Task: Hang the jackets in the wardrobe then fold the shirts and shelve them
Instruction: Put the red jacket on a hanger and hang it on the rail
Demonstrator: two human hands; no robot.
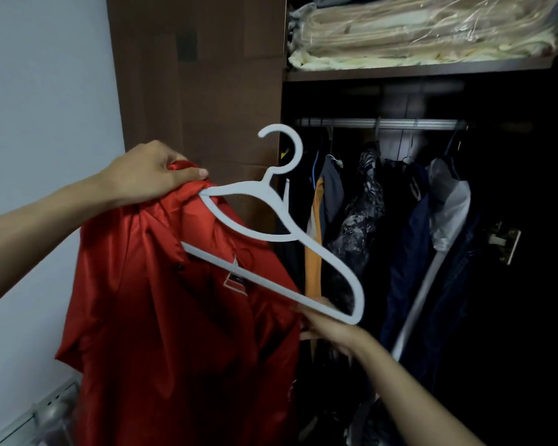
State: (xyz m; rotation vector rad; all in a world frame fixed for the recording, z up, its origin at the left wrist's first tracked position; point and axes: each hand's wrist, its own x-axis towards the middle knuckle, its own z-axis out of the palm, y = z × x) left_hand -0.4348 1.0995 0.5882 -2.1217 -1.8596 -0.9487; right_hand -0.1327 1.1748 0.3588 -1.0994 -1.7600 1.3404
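A shiny red jacket (174, 317) hangs in front of me, left of the open wardrobe. My left hand (149, 175) pinches it at the top, by the collar or shoulder. A white plastic hanger (281, 220) is tilted, its left tip tucked into the jacket under my left hand, its hook pointing up. My right hand (329, 326) grips the hanger's lower right end. The wardrobe rail (380, 123) runs across the dark opening above and to the right of the hanger.
Several garments (368, 220) hang on the rail: orange, grey, patterned, navy and white ones. A shelf (416, 72) above holds bedding in clear plastic (426, 30). The brown wardrobe door (200, 75) stands open on the left, beside a pale wall (39, 91). A hinge (506, 241) shows at right.
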